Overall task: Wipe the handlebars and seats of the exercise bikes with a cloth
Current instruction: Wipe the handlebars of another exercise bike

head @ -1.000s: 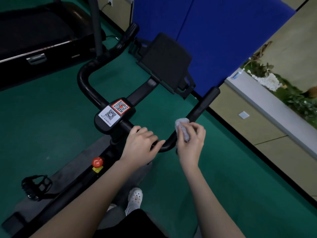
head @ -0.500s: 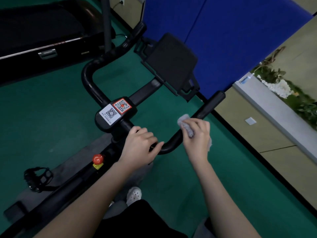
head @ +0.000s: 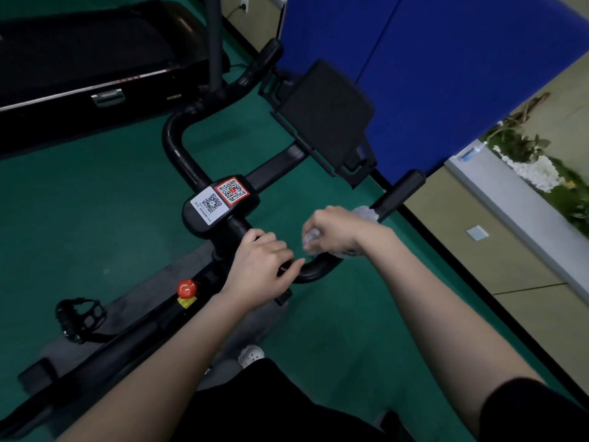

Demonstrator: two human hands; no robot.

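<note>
The black exercise bike handlebar [head: 398, 191] curves across the middle of the head view, with a centre block bearing two QR stickers [head: 220, 199]. My left hand [head: 264, 266] grips the bar just right of that block. My right hand [head: 334, 229] is wrapped over the right bend of the bar, holding a pale crumpled cloth [head: 365, 213] against it. Cloth shows at both sides of that hand. The right grip end sticks out beyond the cloth. The bike seat is not in view.
A black tablet holder [head: 325, 122] stands ahead of the bar. A treadmill [head: 79, 59] lies at the upper left, a blue padded panel [head: 446, 59] at the upper right. Below are a red knob [head: 187, 288], a pedal [head: 79, 317] and green floor [head: 63, 202].
My right hand has turned over the top of the bar and slid back toward the bend, the cloth now wrapped round it. My left hand keeps its grip.
</note>
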